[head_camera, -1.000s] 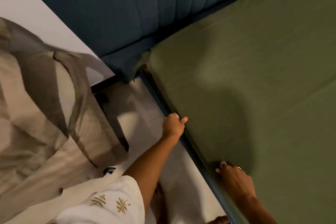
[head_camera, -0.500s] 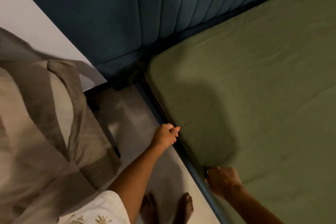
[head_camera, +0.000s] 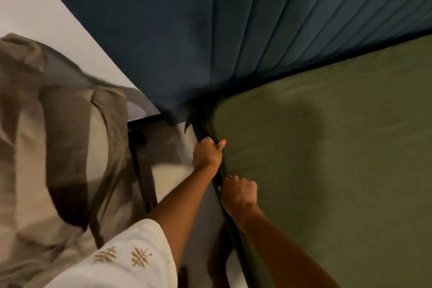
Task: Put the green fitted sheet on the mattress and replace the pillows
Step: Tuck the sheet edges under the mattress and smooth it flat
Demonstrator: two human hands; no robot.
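Observation:
The green fitted sheet (head_camera: pixel 327 159) lies stretched over the mattress, filling the right side of the view up to the headboard corner. My left hand (head_camera: pixel 207 153) grips the sheet's side edge just below that corner, fingers curled down into the gap beside the dark bed frame (head_camera: pixel 233 224). My right hand (head_camera: pixel 239 192) grips the same edge a little nearer to me, knuckles up, fingertips hidden in the gap. Beige pillows (head_camera: pixel 46 147) are piled at the left, off the bed.
A dark blue padded headboard (head_camera: pixel 210 30) stands across the top. A white wall (head_camera: pixel 46 14) is at the upper left. Between the pillows and the bed runs a narrow strip of pale floor (head_camera: pixel 177 152) with a dark stand leg (head_camera: pixel 140 170).
Both hands have slid along the sheet's edge toward the headboard corner and now sit closer together. The view has swung nearer the corner.

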